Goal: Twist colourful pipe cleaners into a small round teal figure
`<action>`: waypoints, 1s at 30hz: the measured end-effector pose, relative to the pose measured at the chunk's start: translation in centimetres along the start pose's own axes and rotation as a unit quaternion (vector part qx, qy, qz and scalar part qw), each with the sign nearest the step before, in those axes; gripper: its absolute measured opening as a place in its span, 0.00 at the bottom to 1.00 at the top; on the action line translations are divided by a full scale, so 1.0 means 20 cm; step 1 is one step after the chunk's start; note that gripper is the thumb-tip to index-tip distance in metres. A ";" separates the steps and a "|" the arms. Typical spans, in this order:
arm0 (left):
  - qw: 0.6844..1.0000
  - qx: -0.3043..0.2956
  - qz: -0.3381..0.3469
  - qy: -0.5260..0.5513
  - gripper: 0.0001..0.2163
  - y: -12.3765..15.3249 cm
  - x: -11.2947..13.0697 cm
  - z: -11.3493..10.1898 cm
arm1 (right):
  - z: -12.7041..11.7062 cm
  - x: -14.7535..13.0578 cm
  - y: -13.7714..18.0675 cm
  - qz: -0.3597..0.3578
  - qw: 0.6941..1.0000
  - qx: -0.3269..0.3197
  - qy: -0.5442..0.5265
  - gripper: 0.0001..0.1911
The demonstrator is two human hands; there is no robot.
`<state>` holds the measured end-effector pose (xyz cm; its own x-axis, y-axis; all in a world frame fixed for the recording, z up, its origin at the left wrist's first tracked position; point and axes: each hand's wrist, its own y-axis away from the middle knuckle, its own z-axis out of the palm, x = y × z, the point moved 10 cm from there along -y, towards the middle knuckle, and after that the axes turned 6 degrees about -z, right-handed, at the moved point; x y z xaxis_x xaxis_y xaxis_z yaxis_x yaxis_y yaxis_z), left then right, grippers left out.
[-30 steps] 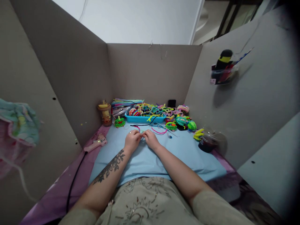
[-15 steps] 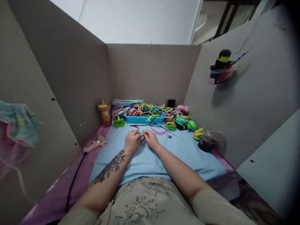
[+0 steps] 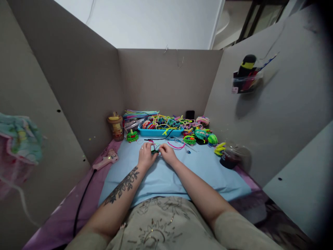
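My left hand (image 3: 146, 155) is closed on a small pipe-cleaner piece (image 3: 155, 151), dark green with paler strands above it. My right hand (image 3: 168, 154) pinches at its right side, fingertips close to those of the left. Fingers cover much of the piece, so its full shape is hidden. Just beyond my right hand lies a pink pipe cleaner (image 3: 178, 147) on the light blue cloth (image 3: 166, 177). A dark pipe cleaner (image 3: 153, 139) stretches along the cloth behind my hands.
A blue tray (image 3: 161, 132) heaped with colourful pipe cleaners stands at the back. To its left are a green frog-like figure (image 3: 132, 136) and a lidded cup (image 3: 115, 127). A pink glue gun (image 3: 106, 159) lies at left, its cord trailing forward. At right sits a dark cup (image 3: 230, 159).
The fingers of my left hand have spread and shifted slightly, and the piece between my hands has turned, so its dark green part now shows. My right hand stays nearly in place.
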<state>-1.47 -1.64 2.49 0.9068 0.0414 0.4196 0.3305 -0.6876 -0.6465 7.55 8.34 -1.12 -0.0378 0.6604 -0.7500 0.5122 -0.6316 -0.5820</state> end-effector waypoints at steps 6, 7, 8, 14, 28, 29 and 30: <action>0.998 -0.060 -0.028 -0.001 0.20 -0.01 -0.03 0.06 | 0.04 0.01 0.00 0.012 0.996 -0.028 -0.087 0.06; 0.998 -0.059 -0.031 -0.001 0.20 -0.02 -0.03 0.05 | 0.04 0.01 0.01 0.012 0.995 -0.031 -0.091 0.07; 0.998 -0.057 -0.032 0.001 0.19 -0.02 -0.02 0.04 | 0.04 0.00 0.01 0.011 0.995 -0.035 -0.091 0.07; 0.999 -0.049 -0.017 -0.006 0.19 -0.02 0.01 0.02 | 0.04 0.01 0.00 0.016 0.995 -0.045 -0.092 0.06; 0.999 -0.043 0.016 -0.029 0.17 -0.01 0.04 0.03 | 0.02 -0.05 0.00 -0.006 0.998 -0.043 0.047 0.06; 0.999 -0.040 0.016 -0.029 0.17 -0.01 0.04 0.03 | 0.02 -0.06 0.00 -0.010 0.998 -0.041 0.051 0.06; 0.999 -0.038 0.015 -0.029 0.17 -0.01 0.04 0.02 | 0.02 -0.06 0.00 -0.014 0.998 -0.037 0.055 0.06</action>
<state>-0.75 -1.11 2.62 0.9305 0.0611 0.3612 0.2845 -0.7418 -0.6073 7.33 7.36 -0.34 0.0402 0.7202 -0.6926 0.5751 -0.5835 -0.5734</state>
